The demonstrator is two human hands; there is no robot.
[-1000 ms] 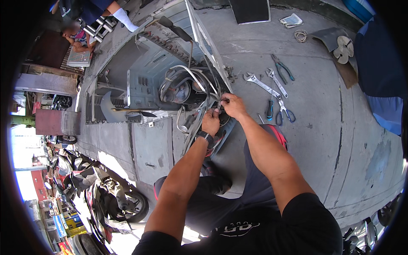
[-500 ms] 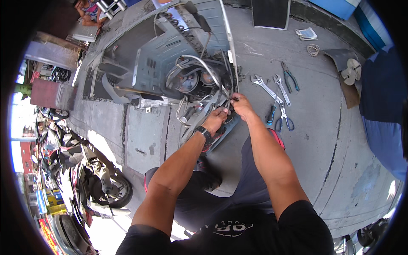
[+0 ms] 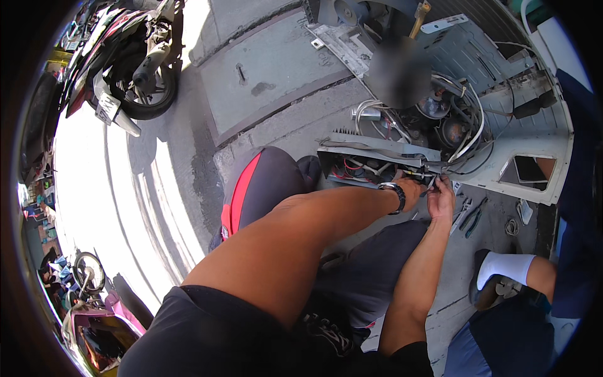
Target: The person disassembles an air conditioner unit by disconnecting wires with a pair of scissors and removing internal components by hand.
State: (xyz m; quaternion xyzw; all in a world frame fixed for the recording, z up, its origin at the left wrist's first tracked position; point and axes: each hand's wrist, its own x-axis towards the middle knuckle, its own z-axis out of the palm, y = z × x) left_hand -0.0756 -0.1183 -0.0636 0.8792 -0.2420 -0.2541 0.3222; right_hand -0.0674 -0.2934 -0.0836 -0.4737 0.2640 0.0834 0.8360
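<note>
An opened metal appliance casing [image 3: 534, 151], with round compressor parts [image 3: 433, 105] and bent tubing inside, stands ahead to my right. In front of it lies a narrow metal control box [image 3: 358, 164], open toward me, with red, yellow and grey wires in it. My left hand [image 3: 411, 191], a watch on its wrist, is closed at the wires by the box's right end. Beside it my right hand [image 3: 441, 197] pinches at the same wire bundle. Exactly which strands each hand grips is partly hidden by the fingers.
Right of my hands, a wrench [image 3: 461, 215], pliers [image 3: 472, 217] and a coiled cord [image 3: 512, 227] lie on the pavement. Another person's white-socked foot [image 3: 505, 269] is close at the lower right. A motorcycle [image 3: 141, 75] is parked at the upper left.
My view has swung left, so the casing and tools now appear farther right. Both hands stay at the wiring, close together. The other person's foot has come into view.
</note>
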